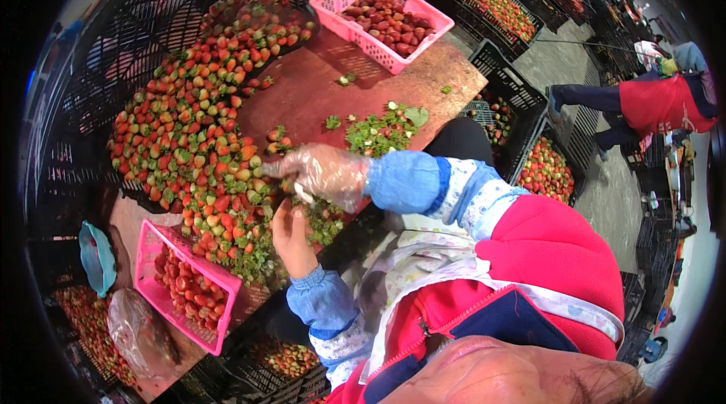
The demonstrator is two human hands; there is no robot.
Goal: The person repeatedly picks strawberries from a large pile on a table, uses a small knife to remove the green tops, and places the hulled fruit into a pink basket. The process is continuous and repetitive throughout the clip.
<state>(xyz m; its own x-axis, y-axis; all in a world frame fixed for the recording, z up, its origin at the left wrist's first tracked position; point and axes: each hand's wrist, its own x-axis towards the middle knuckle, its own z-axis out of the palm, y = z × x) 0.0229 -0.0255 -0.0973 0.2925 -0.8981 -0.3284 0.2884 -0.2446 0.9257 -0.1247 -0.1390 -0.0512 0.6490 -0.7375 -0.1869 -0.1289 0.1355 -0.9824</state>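
My right hand (320, 174), in a clear plastic glove, is over the near edge of a large heap of strawberries (198, 137). A small whitish object (303, 194) shows at its curled fingers; its kind is unclear. Just below it my bare left hand (295, 239) has thumb and fingers raised close together; whatever lies between them is hidden. Both hands are close to each other above green strawberry leaves (261, 268) at the table edge. The heap spills from a tipped black plastic crate (130, 52) onto the reddish tabletop (300, 83).
A pink basket (363, 44) of dark red strawberries stands beyond my right hand. Another pink basket (218, 285), tilted, holds red strawberries to my left. Leaf trimmings (383, 132) lie by my right forearm. A blue plastic basket (97, 259) and a plastic bag (139, 330) sit farther left.
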